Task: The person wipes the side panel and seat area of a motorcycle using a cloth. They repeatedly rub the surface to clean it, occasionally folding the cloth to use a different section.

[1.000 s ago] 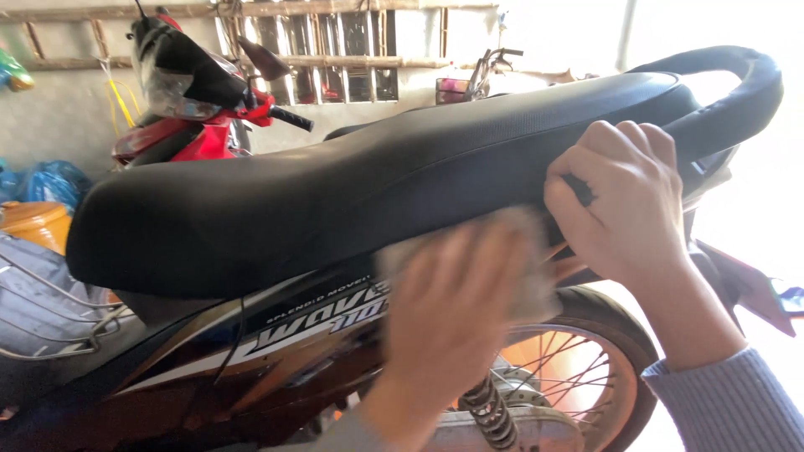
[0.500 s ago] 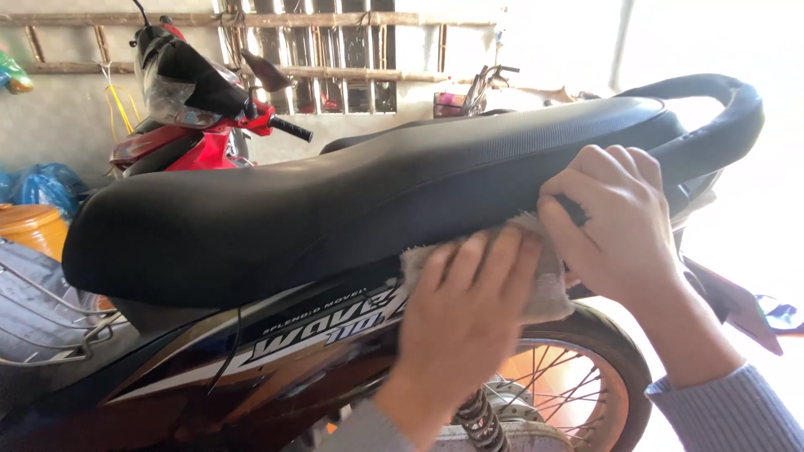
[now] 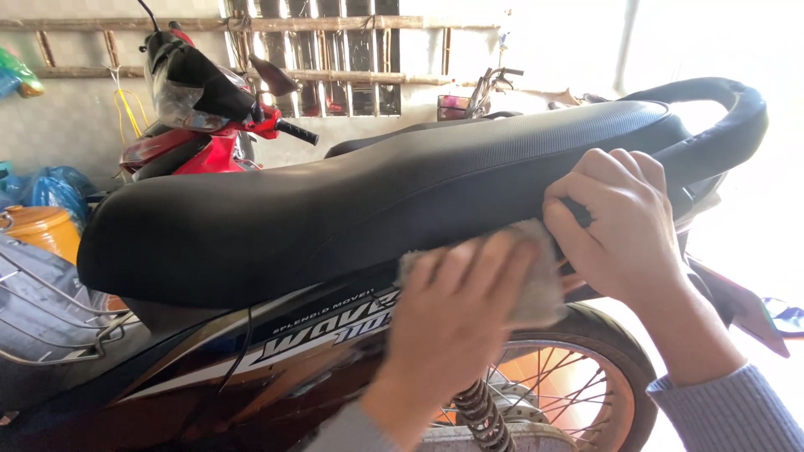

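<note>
While the left hand presses a grey cloth flat against the side panel of the motorcycle, the right hand rests on the lower edge of the black seat. The grip of the left hand is spread, fingers extended over the cloth rather than clenched around it; the cloth is pinned between palm and panel, just below the seat edge and above the rear wheel. The grip of the right hand is curled over the seat edge, fingers bent downward; whether it holds anything beyond the seat edge cannot be told. The two hands are just beside each other, the right hand touching the upper right corner of the cloth.

The seat runs from near left to far right and ends beneath a black grab rail. A coiled shock spring shows beside the spoked wheel, below the left wrist. A wire basket sits at the near left edge.

Farther back on the left stands a red motorcycle with a black handlebar grip. An orange bucket and blue bags lie against the far left wall. A wooden ladder hangs horizontally across the far wall.
</note>
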